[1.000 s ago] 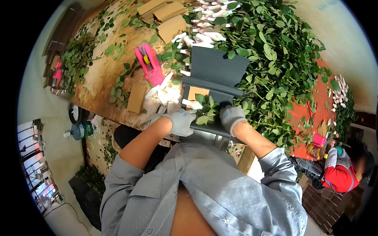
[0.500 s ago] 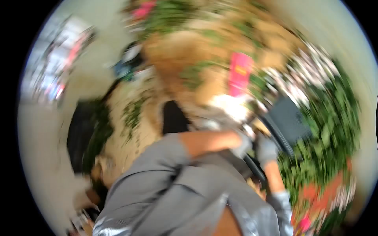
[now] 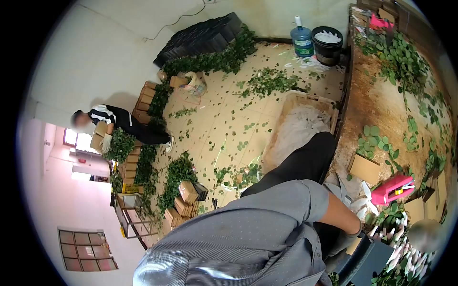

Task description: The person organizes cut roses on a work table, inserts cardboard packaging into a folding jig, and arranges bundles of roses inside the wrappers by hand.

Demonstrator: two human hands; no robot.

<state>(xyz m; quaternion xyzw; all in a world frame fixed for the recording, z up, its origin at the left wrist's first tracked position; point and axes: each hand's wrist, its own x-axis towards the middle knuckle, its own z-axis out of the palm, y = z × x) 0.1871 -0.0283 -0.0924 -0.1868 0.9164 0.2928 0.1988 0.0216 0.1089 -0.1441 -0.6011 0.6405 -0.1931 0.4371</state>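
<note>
My left hand [image 3: 344, 242], in a grey glove, is low at the right, beside the dark ribbed holder [image 3: 369, 263]; its fingers are hidden. A bit of brown cardboard [image 3: 353, 246] shows between glove and holder. My right hand is out of view. Above the holder lie white strips [image 3: 365, 199] and a pink tape dispenser [image 3: 392, 189]. White and pink wrapped flower heads [image 3: 403, 252] lie right of the holder. A cardboard piece [image 3: 363, 168] rests on the wooden table [image 3: 365, 114].
On the leafy floor [image 3: 229, 124] stand a crate of white material [image 3: 300, 126], a blue bottle [image 3: 302, 40] and a black bucket [image 3: 328, 50]. Dark stacked panels [image 3: 202, 38] line the wall. Another person [image 3: 117, 119] carries boxes and leafy stems beside stacked cartons [image 3: 131, 164].
The view has swung left, bringing the floor, wall and another person into sight. The table and holder now appear at the right; my right hand has left the view.
</note>
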